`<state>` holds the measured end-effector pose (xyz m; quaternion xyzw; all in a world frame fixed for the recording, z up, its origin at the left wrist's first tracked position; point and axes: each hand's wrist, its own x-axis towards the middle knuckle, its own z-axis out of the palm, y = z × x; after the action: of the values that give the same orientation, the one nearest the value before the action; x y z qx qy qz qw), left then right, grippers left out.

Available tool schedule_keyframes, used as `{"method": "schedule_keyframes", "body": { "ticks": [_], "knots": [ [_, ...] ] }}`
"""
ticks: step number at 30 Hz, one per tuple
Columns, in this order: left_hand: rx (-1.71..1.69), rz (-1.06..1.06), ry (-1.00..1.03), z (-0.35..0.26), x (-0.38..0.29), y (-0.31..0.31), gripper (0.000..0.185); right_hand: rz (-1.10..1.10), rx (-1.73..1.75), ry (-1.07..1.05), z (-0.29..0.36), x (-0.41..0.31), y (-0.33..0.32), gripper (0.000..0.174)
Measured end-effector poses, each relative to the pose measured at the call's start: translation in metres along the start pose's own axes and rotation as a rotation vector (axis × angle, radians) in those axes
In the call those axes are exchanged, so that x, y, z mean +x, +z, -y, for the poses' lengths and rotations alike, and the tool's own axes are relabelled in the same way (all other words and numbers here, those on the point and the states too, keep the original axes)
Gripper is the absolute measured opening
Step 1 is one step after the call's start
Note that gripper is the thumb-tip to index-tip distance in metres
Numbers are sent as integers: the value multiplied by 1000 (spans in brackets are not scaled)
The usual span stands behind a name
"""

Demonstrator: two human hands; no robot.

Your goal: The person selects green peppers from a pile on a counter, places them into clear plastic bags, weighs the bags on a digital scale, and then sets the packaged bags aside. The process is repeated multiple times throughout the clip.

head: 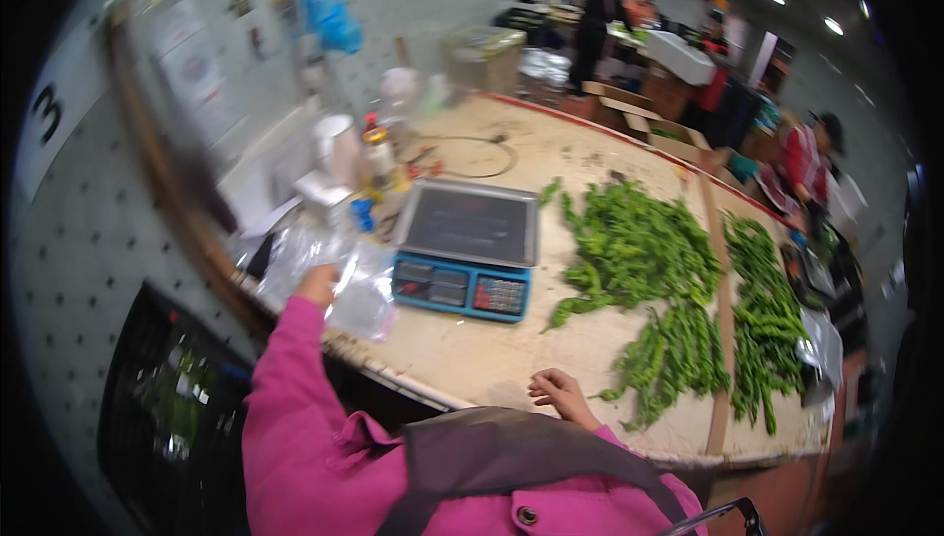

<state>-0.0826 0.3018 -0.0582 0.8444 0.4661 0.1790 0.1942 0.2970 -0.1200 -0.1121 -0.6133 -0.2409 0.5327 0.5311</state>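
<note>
My left hand (pixel 318 285) reaches to clear plastic bags (pixel 363 298) at the table's left edge. Its fingers are over the bags, and blur hides whether they grip one. A blue digital scale (pixel 462 285) with a metal pan (pixel 472 222) stands just right of the bags; the pan holds nothing. My right hand (pixel 560 394) hovers near the table's front edge with slightly bent fingers and nothing in them. A large heap of long green peppers (pixel 638 248) lies to its upper right, with a smaller bunch (pixel 667 366) closer to me.
Behind a wooden divider strip (pixel 719 300) lies another pepper pile (pixel 767 322). Bottles (pixel 377 152), a white roll (pixel 338 141) and a cable loop (pixel 509 160) sit toward the back. A black crate (pixel 177 403) stands at lower left. A co-worker (pixel 807 160) is at the far right.
</note>
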Motion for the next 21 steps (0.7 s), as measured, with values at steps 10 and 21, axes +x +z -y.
{"method": "schedule_keyframes", "body": {
  "ticks": [10, 21],
  "knots": [
    [408, 63, 42, -74, -97, 64, 20, 121, -619, -383, 56, 19, 66, 25],
    [84, 32, 168, -96, -129, 52, 52, 608, -1451, -1339, 63, 101, 229, 24]
  ]
}}
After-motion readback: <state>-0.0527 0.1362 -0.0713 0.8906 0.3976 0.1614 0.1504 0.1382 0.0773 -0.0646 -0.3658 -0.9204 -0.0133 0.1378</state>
